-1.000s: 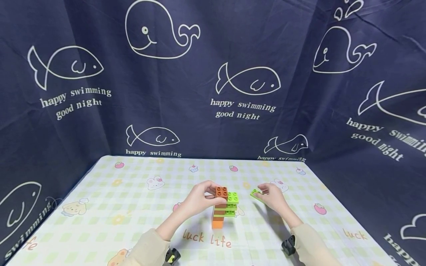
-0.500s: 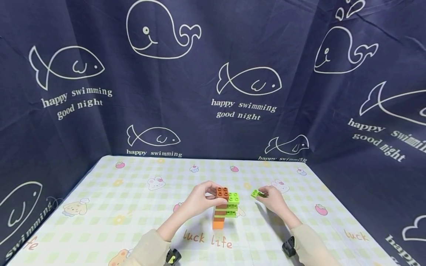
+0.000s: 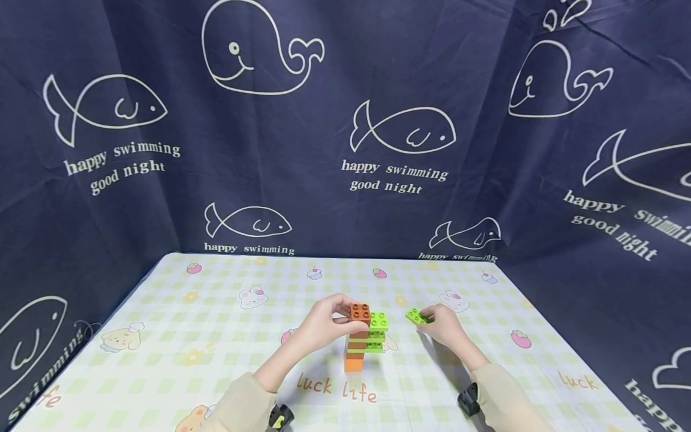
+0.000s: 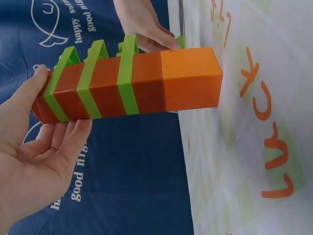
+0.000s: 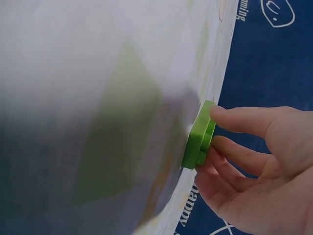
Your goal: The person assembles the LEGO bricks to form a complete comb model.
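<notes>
A tower of building blocks (image 4: 149,82) stands upright on the table in the head view. An orange block (image 3: 353,362) forms its base, with brown blocks and three flat green plates alternating above. The plates jut out to the right. My left hand (image 3: 324,321) grips the brown block (image 3: 360,311) at the top, thumb on one side and fingers on the other, as the left wrist view also shows. To the right of the tower, my right hand (image 3: 444,323) pinches a loose flat green plate (image 5: 199,137) by its edge. Whether that plate touches the table cannot be told.
A pale checked cloth (image 3: 216,384) with printed cartoon figures covers the table. Dark blue curtains (image 3: 318,150) with white whale and fish drawings hang behind and along both sides. Black wrist cameras (image 3: 468,399) sit at both sleeves.
My right hand has shifted its fingers on the loose green plate and turned it slightly; more of its studs show now. My left hand and the tower have stayed put.
</notes>
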The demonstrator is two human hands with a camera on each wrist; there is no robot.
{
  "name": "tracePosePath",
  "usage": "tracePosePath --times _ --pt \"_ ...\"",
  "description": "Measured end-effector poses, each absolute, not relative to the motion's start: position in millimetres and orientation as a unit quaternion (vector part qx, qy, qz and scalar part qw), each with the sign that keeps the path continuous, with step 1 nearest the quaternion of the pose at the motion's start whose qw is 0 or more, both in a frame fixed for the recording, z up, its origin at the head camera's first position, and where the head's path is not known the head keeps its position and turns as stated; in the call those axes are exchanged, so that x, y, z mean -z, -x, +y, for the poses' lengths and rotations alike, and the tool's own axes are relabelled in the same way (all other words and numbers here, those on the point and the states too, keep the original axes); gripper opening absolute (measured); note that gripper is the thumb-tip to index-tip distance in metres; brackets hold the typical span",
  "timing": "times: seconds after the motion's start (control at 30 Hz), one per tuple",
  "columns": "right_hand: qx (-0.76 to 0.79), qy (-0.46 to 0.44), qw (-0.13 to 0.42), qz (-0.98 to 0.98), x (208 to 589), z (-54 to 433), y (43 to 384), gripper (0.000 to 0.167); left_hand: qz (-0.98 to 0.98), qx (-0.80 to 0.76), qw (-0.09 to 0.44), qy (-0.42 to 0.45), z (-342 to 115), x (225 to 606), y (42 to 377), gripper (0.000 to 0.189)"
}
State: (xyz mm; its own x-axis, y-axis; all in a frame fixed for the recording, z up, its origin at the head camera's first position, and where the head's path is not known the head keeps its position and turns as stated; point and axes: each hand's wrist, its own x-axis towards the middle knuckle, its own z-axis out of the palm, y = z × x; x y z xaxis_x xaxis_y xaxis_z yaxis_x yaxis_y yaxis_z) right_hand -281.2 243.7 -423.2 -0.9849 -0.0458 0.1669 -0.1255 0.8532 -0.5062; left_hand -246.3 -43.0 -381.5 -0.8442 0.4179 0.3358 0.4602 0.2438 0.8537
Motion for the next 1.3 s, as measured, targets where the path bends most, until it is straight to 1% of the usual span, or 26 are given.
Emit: tracePosePath --times 0.37,0.63,0.9,1.1,1.3 --pt "-0.27 -0.048 0.066 -0.959 425.6 243.4 283.0 0.035 -0.793 0.543 0.022 0.276 -43.9 382.4 246.4 0.036" --pt "-0.268 -0.047 0.055 -0.961 426.0 242.1 283.5 0.048 -0.793 0.543 0.021 0.275 -44.6 382.3 246.4 0.036" --pt "-0.276 -0.041 0.041 -0.96 424.8 241.9 282.9 0.045 -0.793 0.542 0.02 0.277 -45.8 379.7 245.7 0.035" --pt "-0.261 -0.03 0.027 -0.965 427.3 241.0 284.3 0.053 -0.791 0.546 0.018 0.275 -45.6 380.4 245.7 0.035" --pt "-0.254 -0.035 0.033 -0.966 429.8 241.9 285.3 0.047 -0.787 0.553 0.016 0.272 -44.6 382.2 246.1 0.034"
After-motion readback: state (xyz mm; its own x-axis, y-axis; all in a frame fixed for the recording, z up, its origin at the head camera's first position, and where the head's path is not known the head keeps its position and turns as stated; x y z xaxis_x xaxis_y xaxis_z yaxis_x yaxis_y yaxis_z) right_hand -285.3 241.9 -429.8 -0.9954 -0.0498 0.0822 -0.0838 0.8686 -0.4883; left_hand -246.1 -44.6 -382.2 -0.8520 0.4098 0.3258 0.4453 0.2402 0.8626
